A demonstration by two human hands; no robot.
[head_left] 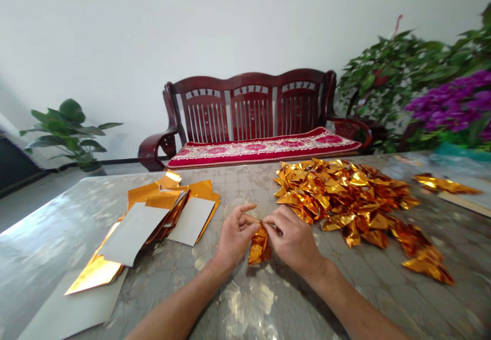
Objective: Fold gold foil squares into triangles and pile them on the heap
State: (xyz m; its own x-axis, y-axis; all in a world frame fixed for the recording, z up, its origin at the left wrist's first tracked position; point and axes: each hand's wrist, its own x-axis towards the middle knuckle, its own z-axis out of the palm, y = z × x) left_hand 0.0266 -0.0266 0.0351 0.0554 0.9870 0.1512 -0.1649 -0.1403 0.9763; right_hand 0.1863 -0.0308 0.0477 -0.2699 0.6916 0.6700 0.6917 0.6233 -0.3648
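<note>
Between my two hands is a piece of gold foil paper, partly folded, its lower end hanging toward the table. My left hand pinches its upper left edge between thumb and finger, with another finger stretched out. My right hand is closed on the upper right edge, fingertips close to those of the left. Right of my hands lies a heap of folded gold foil pieces. On the left are loose stacks of gold foil sheets, some showing a pale back.
A patterned table lies under everything. At its right are clear plastic and a board with a gold foil piece. Beyond stand a dark red wooden bench, a leafy plant at left, and greenery with purple flowers at right.
</note>
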